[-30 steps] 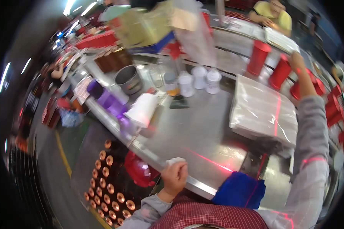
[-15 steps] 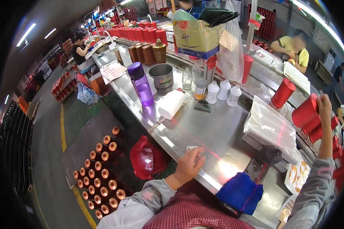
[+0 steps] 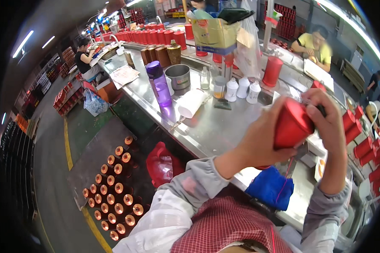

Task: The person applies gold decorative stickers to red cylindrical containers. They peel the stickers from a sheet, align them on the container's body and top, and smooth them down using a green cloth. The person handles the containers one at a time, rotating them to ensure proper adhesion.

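Observation:
A glossy red cylinder [image 3: 292,126], its flat round end tilted toward me, is held up over the bench. My left hand [image 3: 257,141] wraps round its left side, with fingers beneath it. My right hand [image 3: 327,116] is closed at its far right edge; a small dark patch shows among those fingers, too blurred to name. Below the cylinder lies a folded blue cloth [image 3: 270,188] at the bench's near edge. Part of another red thing shows just above the cloth, mostly hidden by my left hand.
On the metal bench [image 3: 217,126] stand a purple bottle [image 3: 159,86], a steel pot [image 3: 178,77], small white bottles [image 3: 242,89] and a white paper roll [image 3: 192,103]. More red cylinders [image 3: 363,147] line the right. Copper-ended pieces [image 3: 119,187] and a red bag [image 3: 160,164] sit lower left. Co-workers sit beyond.
My right hand has brought a red cylinder from the right-hand row in over the bench. My left hand has risen from the bench edge and taken hold of it.

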{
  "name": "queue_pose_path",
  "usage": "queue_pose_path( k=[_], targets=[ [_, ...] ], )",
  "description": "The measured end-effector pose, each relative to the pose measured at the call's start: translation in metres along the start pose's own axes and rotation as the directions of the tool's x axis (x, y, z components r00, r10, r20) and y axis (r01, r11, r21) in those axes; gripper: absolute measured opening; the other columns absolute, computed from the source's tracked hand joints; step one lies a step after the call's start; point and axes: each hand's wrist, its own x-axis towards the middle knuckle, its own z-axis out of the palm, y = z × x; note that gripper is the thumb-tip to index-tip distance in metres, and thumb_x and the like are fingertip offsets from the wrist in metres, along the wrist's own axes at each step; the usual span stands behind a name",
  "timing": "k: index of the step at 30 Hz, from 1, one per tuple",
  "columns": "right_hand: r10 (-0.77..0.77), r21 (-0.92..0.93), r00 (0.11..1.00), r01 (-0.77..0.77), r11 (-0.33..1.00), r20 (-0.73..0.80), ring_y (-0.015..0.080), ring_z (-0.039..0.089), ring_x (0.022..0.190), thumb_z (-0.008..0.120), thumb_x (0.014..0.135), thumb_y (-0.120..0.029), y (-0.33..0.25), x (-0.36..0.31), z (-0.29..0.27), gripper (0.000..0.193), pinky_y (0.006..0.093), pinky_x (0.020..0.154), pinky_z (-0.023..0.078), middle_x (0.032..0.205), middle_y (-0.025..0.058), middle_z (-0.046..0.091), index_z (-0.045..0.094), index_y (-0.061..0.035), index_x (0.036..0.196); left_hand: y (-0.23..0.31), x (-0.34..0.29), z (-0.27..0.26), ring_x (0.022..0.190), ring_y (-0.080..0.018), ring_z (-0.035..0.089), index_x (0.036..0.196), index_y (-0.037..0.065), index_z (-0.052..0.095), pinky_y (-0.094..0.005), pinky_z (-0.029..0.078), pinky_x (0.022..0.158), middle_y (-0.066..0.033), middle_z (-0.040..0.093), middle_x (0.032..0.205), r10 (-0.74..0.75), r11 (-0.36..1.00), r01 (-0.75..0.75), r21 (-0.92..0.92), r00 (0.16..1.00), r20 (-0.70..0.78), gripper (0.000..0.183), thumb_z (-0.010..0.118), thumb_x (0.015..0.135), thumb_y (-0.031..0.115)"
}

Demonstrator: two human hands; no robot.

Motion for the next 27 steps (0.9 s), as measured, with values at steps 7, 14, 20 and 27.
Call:
queue_pose_path(
  k=[7, 14, 20, 27],
  targets=[
    [0.26, 0.115, 0.962, -0.269, 0.956, 0.083, 0.0104, 0.054, 0.082, 0.054, 0.095, -0.04, 0.067, -0.031, 0.079, 0.048, 0.025, 0.063, 0.046, 0.102, 0.004, 0.064, 0.057, -0.0059, 0.127, -0.047, -0.032, -0.011, 0.098, -0.0191, 0.065, 0.124, 0.004, 0.054, -0.0344, 0.055, 0.085, -0.0084, 0.064, 0.112, -0.653, 0.142, 0.456, -0.878, 0.71, 0.263, 0.049, 0.06, 0.091, 0.04],
    [0.497, 0.3, 0.808, -0.582, 0.756, 0.315, 0.0059, 0.052, 0.092, 0.05, 0.099, -0.04, 0.074, -0.068, 0.117, 0.049, 0.0217, 0.058, 0.043, 0.115, 0.0007, 0.06, 0.05, -0.0094, 0.137, -0.106, -0.054, -0.008, 0.096, -0.0203, 0.066, 0.123, 0.004, 0.055, -0.0333, 0.056, 0.082, -0.0108, 0.065, 0.113, -0.581, 0.049, 0.466, -0.884, 0.733, 0.354, 0.045, 0.044, 0.099, 0.04],
    [0.496, 0.333, 0.777, -0.619, 0.711, 0.388, 0.0079, 0.054, 0.087, 0.053, 0.097, -0.041, 0.078, -0.066, 0.108, 0.055, 0.0226, 0.06, 0.043, 0.114, 0.0027, 0.061, 0.047, -0.0065, 0.139, -0.092, -0.044, -0.003, 0.094, -0.0219, 0.066, 0.123, 0.001, 0.053, -0.0345, 0.056, 0.081, -0.0126, 0.064, 0.111, -0.676, 0.073, 0.465, -0.882, 0.673, 0.298, 0.048, 0.051, 0.095, 0.04],
    [0.275, 0.101, 0.877, -0.338, 0.936, 0.394, 0.0252, 0.059, 0.099, 0.071, 0.084, -0.033, 0.091, -0.086, 0.107, 0.08, 0.0334, 0.087, 0.047, 0.121, 0.0195, 0.059, 0.031, 0.004, 0.144, -0.093, -0.069, 0.025, 0.116, -0.0227, 0.049, 0.137, 0.0, 0.03, -0.0353, 0.044, 0.097, -0.014, 0.046, 0.128, -0.444, 0.772, 0.284, -0.569, 0.881, -0.164, 0.081, 0.078, 0.076, 0.024]
  ],
)
